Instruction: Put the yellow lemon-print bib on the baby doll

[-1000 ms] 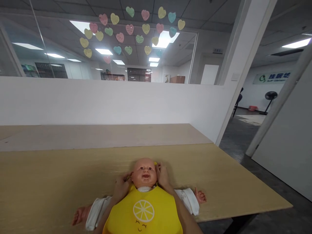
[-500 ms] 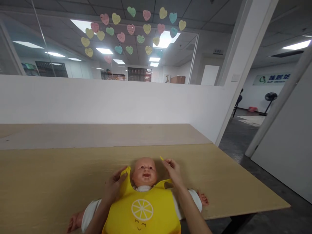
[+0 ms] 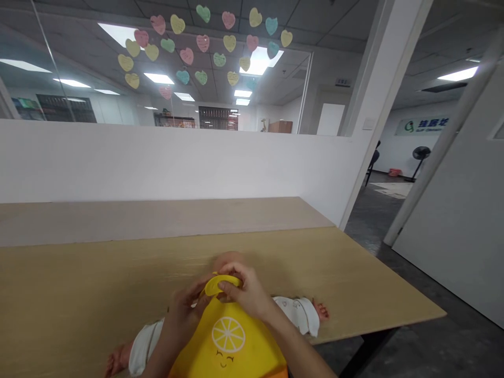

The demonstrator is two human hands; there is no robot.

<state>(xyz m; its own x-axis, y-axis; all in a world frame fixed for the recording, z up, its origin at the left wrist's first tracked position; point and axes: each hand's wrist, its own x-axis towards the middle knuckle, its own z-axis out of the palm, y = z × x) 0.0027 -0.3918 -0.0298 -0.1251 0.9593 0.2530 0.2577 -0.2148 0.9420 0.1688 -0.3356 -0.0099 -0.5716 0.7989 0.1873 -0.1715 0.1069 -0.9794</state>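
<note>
A yellow bib [image 3: 255, 336] with a white citrus slice and a smiling face printed on it lies over a baby doll's chest. Its two neck straps are drawn together in front of the doll's face. My left hand [image 3: 191, 304] is closed on the left strap, and my right hand [image 3: 246, 289] pinches the right strap against it. Whether the straps are fastened is hidden by my fingers. Of the baby doll [image 3: 229, 257], only the top of the head and the white-sleeved arms show, spread to both sides.
The doll lies near the front of a wooden table [image 3: 98, 283], whose right edge slants toward an open doorway. Behind the table stands a white half-wall [image 3: 157, 163] with glass above it and heart-shaped notes [image 3: 202, 43]. A black fan [image 3: 421, 153] stands beyond the doorway.
My right hand has swung left and down with its strap, meeting my left hand. Both now cover the doll's face, which was in plain view before. The camera has turned slightly right.
</note>
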